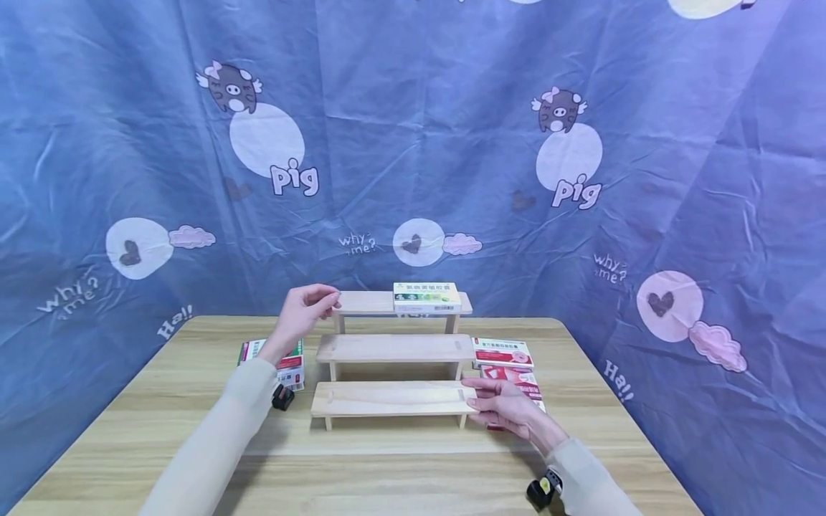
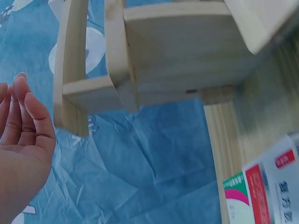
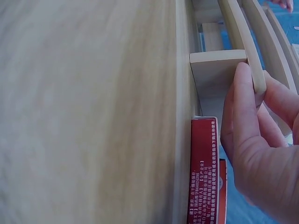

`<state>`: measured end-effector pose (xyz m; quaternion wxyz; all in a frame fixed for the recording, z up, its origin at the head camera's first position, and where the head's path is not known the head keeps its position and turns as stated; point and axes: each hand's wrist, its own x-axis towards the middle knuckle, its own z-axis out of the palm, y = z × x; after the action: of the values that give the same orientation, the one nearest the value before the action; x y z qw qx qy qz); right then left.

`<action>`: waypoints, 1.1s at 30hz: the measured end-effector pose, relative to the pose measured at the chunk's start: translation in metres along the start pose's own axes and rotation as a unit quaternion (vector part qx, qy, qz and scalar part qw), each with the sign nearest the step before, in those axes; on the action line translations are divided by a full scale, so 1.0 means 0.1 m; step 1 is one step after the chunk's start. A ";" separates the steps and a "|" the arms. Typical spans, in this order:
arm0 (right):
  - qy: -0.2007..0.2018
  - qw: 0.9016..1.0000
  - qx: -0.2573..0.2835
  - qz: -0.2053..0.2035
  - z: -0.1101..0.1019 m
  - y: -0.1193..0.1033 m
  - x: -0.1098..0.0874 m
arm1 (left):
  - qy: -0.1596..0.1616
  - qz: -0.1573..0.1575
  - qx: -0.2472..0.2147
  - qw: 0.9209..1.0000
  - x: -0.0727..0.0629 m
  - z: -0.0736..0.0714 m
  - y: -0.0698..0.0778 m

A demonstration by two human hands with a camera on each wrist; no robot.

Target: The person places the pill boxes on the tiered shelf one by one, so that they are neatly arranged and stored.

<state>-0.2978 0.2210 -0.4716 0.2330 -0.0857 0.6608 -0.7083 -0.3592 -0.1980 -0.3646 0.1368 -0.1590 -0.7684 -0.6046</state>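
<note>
A three-step wooden display stand [image 1: 393, 349] stands on the table. A white, green and yellow medicine box [image 1: 427, 297] lies on its top step, toward the right. My left hand [image 1: 303, 312] is by the left end of the top step, its fingers loosely bent. The left wrist view shows a gap between that hand [image 2: 28, 126] and the wood. My right hand [image 1: 510, 410] pinches the right end of the lowest step. Seen from the right wrist, fingers [image 3: 245, 107] lie under the board and others over its edge.
Red-and-white medicine boxes [image 1: 503, 352] lie to the right of the stand, partly behind my right hand. More boxes [image 1: 290, 371] are to its left, partly hidden by my left arm. A blue patterned cloth [image 1: 413, 143] hangs behind the wooden table [image 1: 387, 480].
</note>
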 end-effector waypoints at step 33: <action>0.002 1.000 0.009 -0.004 0.01 0.00 -0.02 | -0.092 -0.100 0.139 0.981 -0.73 -0.97 -0.52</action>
<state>-0.2956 0.2209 -0.4714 0.2300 -0.0848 0.6544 -0.7153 -0.3119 -0.3092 -0.4177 0.0255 -0.1157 -0.8662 -0.4855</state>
